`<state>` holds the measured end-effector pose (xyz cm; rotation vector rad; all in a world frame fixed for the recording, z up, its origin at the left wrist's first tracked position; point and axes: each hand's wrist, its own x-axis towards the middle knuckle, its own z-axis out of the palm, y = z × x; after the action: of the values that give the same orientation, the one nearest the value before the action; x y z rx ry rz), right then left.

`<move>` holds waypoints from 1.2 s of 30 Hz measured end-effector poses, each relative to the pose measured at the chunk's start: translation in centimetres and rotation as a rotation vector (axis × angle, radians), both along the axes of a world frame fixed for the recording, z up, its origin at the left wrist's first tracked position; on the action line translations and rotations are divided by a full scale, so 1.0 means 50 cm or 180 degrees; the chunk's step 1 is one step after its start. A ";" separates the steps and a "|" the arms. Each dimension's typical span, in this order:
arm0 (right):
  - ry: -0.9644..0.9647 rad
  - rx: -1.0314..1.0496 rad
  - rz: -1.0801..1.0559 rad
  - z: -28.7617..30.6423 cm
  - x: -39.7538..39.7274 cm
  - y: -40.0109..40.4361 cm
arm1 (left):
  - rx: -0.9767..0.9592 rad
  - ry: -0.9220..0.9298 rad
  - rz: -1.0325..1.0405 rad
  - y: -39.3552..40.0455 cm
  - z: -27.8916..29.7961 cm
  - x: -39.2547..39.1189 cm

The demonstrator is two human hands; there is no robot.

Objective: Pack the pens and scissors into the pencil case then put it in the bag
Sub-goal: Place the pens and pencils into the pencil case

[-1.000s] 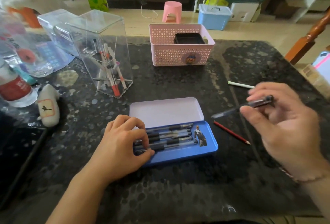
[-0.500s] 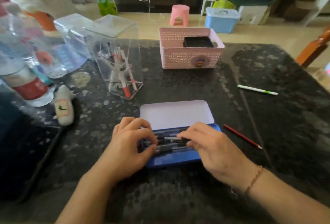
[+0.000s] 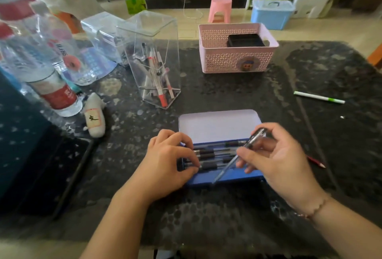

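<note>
A blue pencil case [image 3: 227, 180] lies open on the dark table, its pale lid [image 3: 219, 126] flat behind it. Several black pens [image 3: 215, 153] lie side by side in its tray. My left hand [image 3: 169, 159] rests on the tray's left end, fingertips curled onto the pens. My right hand [image 3: 277, 159] pinches a clear pen [image 3: 237, 155] and holds it slanted above the tray, tip down toward the front edge. A white and green pen [image 3: 319, 97] lies at the right. A red pencil [image 3: 316, 161] pokes out from behind my right hand. No scissors are visible.
A pink basket [image 3: 235, 60] with a black box stands behind the case. A clear acrylic holder [image 3: 153, 62] with pens stands left of it. Water bottles [image 3: 51, 85], a small white plush [image 3: 95, 118] and a dark tablet [image 3: 51, 172] fill the left side.
My right hand brought a pen from the right down to the case, then lifted a pen slanted above the tray. My left hand stayed on the case's left end.
</note>
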<state>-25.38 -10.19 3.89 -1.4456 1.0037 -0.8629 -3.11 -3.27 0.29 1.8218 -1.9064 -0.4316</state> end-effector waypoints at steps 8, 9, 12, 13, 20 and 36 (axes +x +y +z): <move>-0.0531 0.0304 -0.0577 -0.019 -0.006 -0.004 | 0.0049 -0.0006 0.0010 -0.003 0.006 -0.010; -0.0394 0.0286 -0.0518 -0.022 -0.005 -0.002 | 0.0074 -0.0007 0.0013 -0.003 0.007 -0.011; 0.0446 -0.0141 -0.0117 -0.033 -0.009 0.005 | 0.0129 0.0033 0.0014 -0.002 0.009 -0.007; 0.0642 -0.0243 -0.0060 -0.035 -0.014 0.002 | 0.0148 0.0070 0.0009 -0.001 0.010 -0.006; 0.1577 -0.1280 0.0170 -0.056 -0.038 -0.010 | 0.0159 0.0077 -0.0005 -0.001 0.007 -0.005; 0.2206 -0.1359 0.0465 -0.021 -0.048 -0.069 | 0.0125 -0.0020 -0.0254 -0.003 0.005 -0.025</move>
<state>-27.79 -13.61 2.85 -2.2411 1.2361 -0.4784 -4.35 -3.44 0.55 1.7781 -1.9932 -0.4940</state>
